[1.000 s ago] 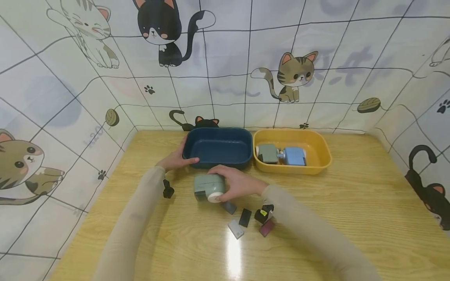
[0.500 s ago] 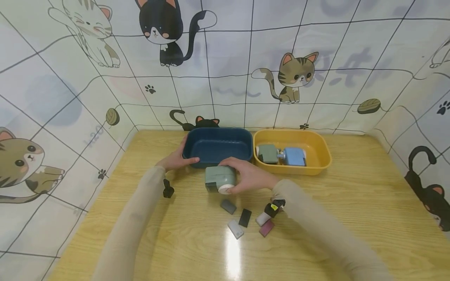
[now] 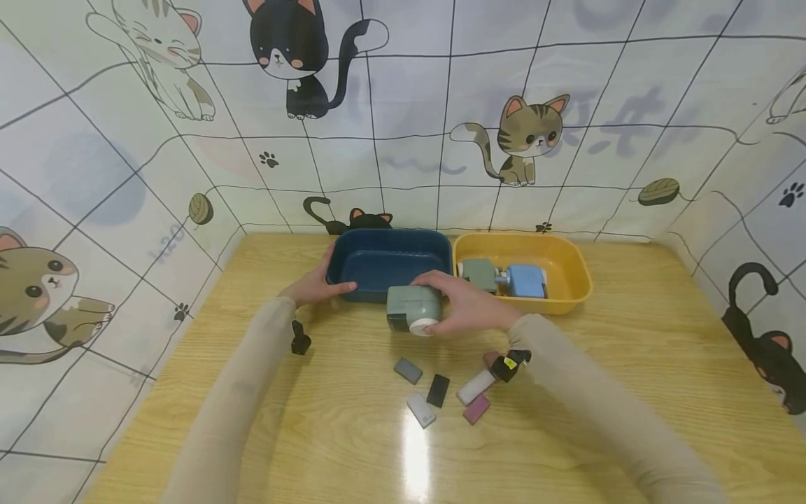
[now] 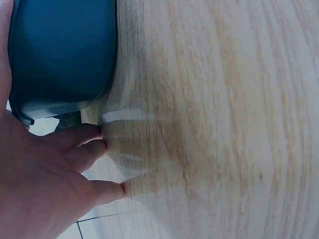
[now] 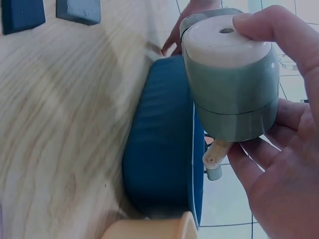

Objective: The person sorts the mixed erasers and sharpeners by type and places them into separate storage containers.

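My right hand holds a green crank pencil sharpener over the front edge of the dark blue bin. In the right wrist view, the thumb presses its white end cap, which has a hole, while the other fingers support it from behind; the crank sticks out at the far end. My left hand rests at the bin's left end, thumb by the front wall. Seen from the left wrist, its fingers are nearly straight, with tips at the wooden tabletop.
A yellow bin adjoins on the right, holding a green sharpener and a blue one. Nearer on the table lie several small blocks: grey, black, white and pink. A cat-print curtain stands behind.
My right hand has moved the green sharpener right and away from me, up to the blue bin's front, uncovering small blocks under the hand and forearm. The left hand stays put.
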A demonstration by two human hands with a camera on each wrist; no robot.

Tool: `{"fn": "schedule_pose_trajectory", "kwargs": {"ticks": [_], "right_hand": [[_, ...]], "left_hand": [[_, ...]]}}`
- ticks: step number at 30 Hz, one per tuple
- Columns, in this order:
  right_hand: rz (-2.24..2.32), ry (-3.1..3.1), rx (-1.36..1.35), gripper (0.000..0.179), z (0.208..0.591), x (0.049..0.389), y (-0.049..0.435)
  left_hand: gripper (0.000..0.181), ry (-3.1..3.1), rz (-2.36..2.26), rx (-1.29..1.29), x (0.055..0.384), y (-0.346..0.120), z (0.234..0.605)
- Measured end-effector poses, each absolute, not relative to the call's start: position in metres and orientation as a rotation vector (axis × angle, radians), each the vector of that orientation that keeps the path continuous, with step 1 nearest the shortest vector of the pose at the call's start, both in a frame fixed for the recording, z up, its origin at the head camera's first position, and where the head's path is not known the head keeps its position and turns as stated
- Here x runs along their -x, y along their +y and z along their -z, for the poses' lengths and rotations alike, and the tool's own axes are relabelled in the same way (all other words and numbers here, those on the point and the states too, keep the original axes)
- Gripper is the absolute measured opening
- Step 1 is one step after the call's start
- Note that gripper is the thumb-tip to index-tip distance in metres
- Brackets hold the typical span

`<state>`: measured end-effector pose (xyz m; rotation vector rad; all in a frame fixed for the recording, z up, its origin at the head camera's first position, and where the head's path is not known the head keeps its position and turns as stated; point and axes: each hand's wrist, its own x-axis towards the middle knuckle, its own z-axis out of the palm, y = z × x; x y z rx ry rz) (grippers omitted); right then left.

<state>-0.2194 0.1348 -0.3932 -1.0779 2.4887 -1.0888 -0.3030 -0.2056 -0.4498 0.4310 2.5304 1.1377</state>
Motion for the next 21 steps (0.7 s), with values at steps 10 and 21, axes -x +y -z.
{"fn": "schedule_pose_trajectory", "kwargs": {"ticks": [10, 21], "right_hand": [[1.065, 2.516, 0.974, 0.072, 0.382, 0.222, 0.149], [1.055, 2.582, 0.911, 0.073, 0.376, 0.229, 0.168]], "left_hand": [[0.111, 2.535, -1.114, -0.433, 0.301, -0.206, 0.448], [0.112, 2.536, -1.129, -0.444, 0.303, -0.208, 0.451]]}}
